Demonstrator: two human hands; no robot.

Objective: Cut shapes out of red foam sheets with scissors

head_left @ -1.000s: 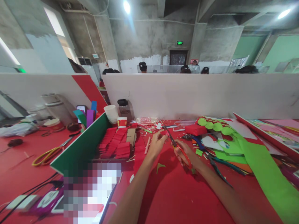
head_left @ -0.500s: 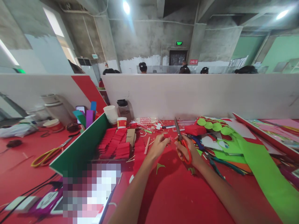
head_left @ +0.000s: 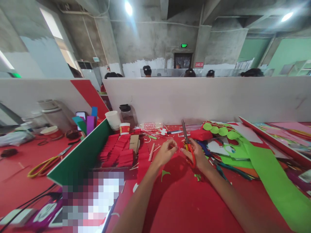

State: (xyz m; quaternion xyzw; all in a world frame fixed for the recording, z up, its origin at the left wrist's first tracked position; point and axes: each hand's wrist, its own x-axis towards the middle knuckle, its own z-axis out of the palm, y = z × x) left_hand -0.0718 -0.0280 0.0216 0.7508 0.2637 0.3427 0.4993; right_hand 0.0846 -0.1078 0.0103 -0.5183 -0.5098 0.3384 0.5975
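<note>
The right hand [head_left: 197, 155] is curled around the scissors [head_left: 186, 139] near the front middle of the counter [head_left: 179, 207], its fingers at the red handles while the blades, lying nearly together, point away toward the white partition [head_left: 201, 100]. Just beside it, the left hand [head_left: 167, 152] has thumb and forefinger bent close to one another; a tiny pinkish-red bit shows between the two hands, too small to tell whether those fingertips pinch it.

Between the forearms, the red surface spreads toward the person, with a curved green scrap [head_left: 165, 175] near the left wrist and a crumpled green scrap [head_left: 198, 177] below the right hand.

On the left, room is bounded by an upright green board [head_left: 80, 152], with stacked red strips [head_left: 116, 152] along its inner side and a blurred-out lit screen [head_left: 104, 197] nearer the person. On the right, the teal-handled pliers [head_left: 234, 171] lie near the right forearm, and a long green sheet [head_left: 269, 178] runs down to the lower corner. Beyond it, a slanting divider [head_left: 274, 142] marks that side's edge.
</note>
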